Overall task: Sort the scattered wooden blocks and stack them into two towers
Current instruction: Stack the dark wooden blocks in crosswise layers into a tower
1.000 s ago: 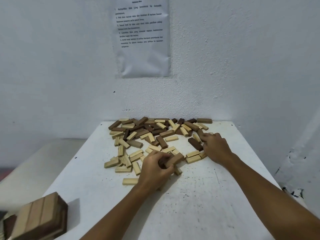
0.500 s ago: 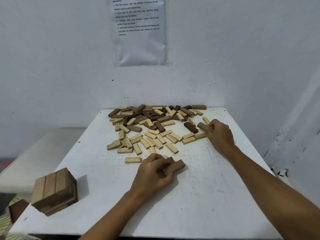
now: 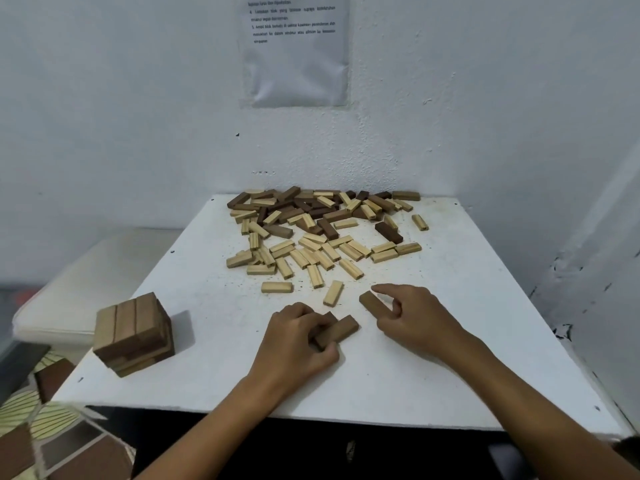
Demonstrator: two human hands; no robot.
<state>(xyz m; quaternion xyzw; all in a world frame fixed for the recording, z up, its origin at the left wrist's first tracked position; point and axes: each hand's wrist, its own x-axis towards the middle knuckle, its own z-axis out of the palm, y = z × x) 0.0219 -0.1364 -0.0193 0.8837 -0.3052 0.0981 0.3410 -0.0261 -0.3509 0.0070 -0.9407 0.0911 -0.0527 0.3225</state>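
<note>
Scattered wooden blocks (image 3: 311, 233), light and dark brown, cover the far half of the white table (image 3: 450, 341). A short tower of medium-brown blocks (image 3: 133, 332) stands at the near left edge. My left hand (image 3: 298, 344) grips two medium-brown blocks (image 3: 337, 332) on the table near the front middle. Just right of it, my right hand (image 3: 412, 315) pinches another medium-brown block (image 3: 370, 303) between thumb and fingers, with the index finger stretched along it. A single light block (image 3: 333, 293) lies just beyond the two hands.
The table stands in a corner of white walls, with a printed sheet (image 3: 294, 50) taped on the far wall. A pale bench (image 3: 86, 271) sits left of the table. Patterned floor tiles (image 3: 52, 427) show at the lower left.
My right hand has come back from the far right of the pile with a brown block, toward my left hand. My left hand pulled its blocks nearer. The view tilted down.
</note>
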